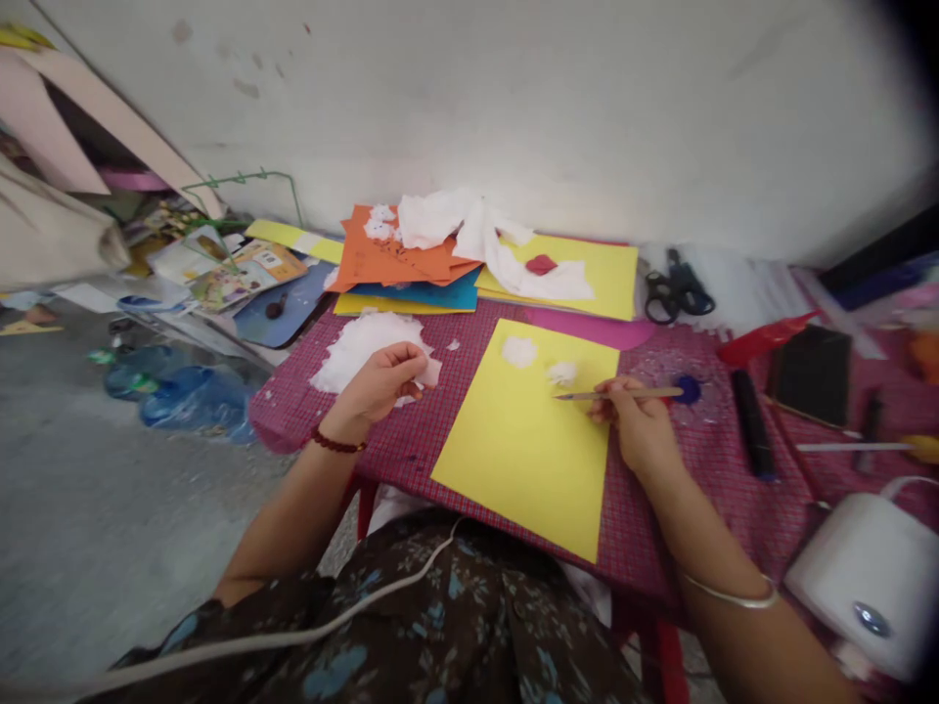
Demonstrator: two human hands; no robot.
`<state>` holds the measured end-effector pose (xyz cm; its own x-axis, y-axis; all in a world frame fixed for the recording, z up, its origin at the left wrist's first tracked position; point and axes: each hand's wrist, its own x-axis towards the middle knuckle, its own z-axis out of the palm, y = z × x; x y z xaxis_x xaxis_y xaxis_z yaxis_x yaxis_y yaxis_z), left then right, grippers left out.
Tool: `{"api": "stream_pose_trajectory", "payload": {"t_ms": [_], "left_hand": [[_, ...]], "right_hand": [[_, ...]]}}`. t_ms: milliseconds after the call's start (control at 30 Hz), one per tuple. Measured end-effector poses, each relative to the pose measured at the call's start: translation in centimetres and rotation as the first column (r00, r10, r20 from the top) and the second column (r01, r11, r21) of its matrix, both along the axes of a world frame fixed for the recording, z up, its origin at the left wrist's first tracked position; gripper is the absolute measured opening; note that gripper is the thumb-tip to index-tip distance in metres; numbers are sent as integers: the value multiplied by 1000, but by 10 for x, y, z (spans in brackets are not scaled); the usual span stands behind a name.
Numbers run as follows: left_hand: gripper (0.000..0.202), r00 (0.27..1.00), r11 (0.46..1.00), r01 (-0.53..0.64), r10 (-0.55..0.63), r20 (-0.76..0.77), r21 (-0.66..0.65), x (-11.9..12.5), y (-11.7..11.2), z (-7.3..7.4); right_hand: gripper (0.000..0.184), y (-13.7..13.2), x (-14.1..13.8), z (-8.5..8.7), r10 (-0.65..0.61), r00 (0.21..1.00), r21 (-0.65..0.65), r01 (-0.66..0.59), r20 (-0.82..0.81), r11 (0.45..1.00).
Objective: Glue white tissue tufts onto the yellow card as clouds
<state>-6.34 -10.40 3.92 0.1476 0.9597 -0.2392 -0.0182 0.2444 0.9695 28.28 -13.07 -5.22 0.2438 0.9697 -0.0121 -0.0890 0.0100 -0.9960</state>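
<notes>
The left hand is over the left part of the desk, its thumb and fingers pinching a small pale scrap. Close under it is a white pile of what looks like torn paper, with a few loose flecks around it.

The right hand is at the right edge of a yellow sheet, its fingers grasping a thin brown stick. The stick's pointed end faces left, just beside the nearer of two white tufts on the sheet; whether the tip touches the paper I cannot tell. This near tuft is crumpled; the far tuft is rounder, toward the sheet's top left corner. The yellow sheet lies flat at a slant on a checked cloth.

Behind, orange paper lies over a blue sheet, beside more yellow paper carrying rumpled white tissue and a red piece. To the right of these are black scissors; nearer the person are a red tube, a black marker and a dark pad. A white device sits at the lower right. On the floor to the left are clear blue bottles.
</notes>
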Motion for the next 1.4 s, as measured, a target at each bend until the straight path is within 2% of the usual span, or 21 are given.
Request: {"api": "stream_pose_trajectory", "payload": {"t_ms": [133, 267, 367, 467, 633, 767, 933, 1100, 1267, 1400], "left_hand": [[26, 983, 982, 183, -183, -1, 39, 33, 20, -4], [27, 957, 955, 287, -289, 24, 75, 83, 54, -15], [21, 949, 950, 308, -311, 51, 50, 120, 77, -28], [18, 956, 962, 270, -274, 108, 53, 142, 90, -44], [18, 948, 944, 312, -317, 28, 111, 143, 90, -58], [18, 935, 924, 350, -354, 0, 154, 134, 88, -61], [18, 920, 902, 391, -388, -56, 181, 136, 90, -66], [22, 912, 890, 411, -404, -74, 196, 137, 91, -66], [8, 842, 823, 525, -467, -270, 216, 137, 84, -59], [8, 770, 725, 612, -456, -446, 315, 144, 80, -61]], "right_hand": [[26, -3, -4, 8, 37, 996, 29, -39, 86, 999], [27, -5, -7, 13, 82, 988, 77, -93, 129, 993], [29, -6, -8, 13, 97, 979, 80, -113, 182, 990], [32, -8, -9, 10, 62, 974, 101, -85, 217, 991], [28, -6, -12, 6, 37, 953, 97, -69, 300, 993], [24, -4, -13, 4, 59, 930, 76, -93, 362, 993], [23, -5, -13, 7, 39, 912, 116, -94, 408, 989], [25, -6, -13, 7, 18, 929, 109, -62, 368, 992], [28, -4, -12, 6, 0, 943, 79, -28, 332, 997], [26, -3, -12, 7, 6, 943, 79, -34, 332, 996]]}}
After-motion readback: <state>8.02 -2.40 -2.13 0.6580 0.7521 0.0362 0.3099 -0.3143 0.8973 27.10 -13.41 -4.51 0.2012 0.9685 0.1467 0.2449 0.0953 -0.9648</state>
